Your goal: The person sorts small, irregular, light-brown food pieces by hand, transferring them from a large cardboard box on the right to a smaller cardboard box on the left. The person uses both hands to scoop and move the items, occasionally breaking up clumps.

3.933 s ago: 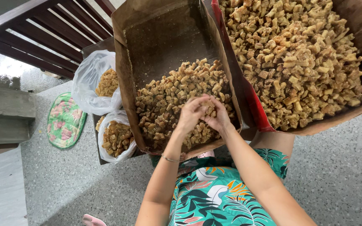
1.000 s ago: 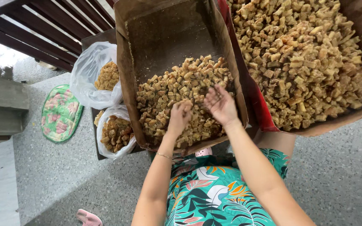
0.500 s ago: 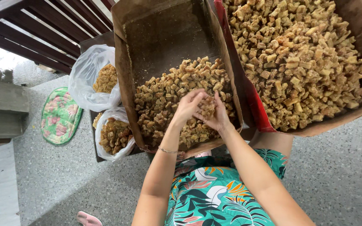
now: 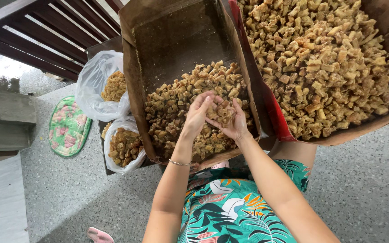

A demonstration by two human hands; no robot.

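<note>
Cupping a clump of brown chunks (image 4: 222, 112) between them, the left hand (image 4: 197, 113) and right hand (image 4: 233, 122) curl together just above the pile in the box (image 4: 133, 67), so no bits fall out.

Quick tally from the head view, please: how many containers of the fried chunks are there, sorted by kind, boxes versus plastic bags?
Cardboard boxes: 2, the half-full box under both hands and the heaped box beside it.
Clear plastic bags: 2, the upper bag and the lower bag.
Total: 4 containers.
The left hand and right hand cup a handful of chunks over the half-full box.
</note>
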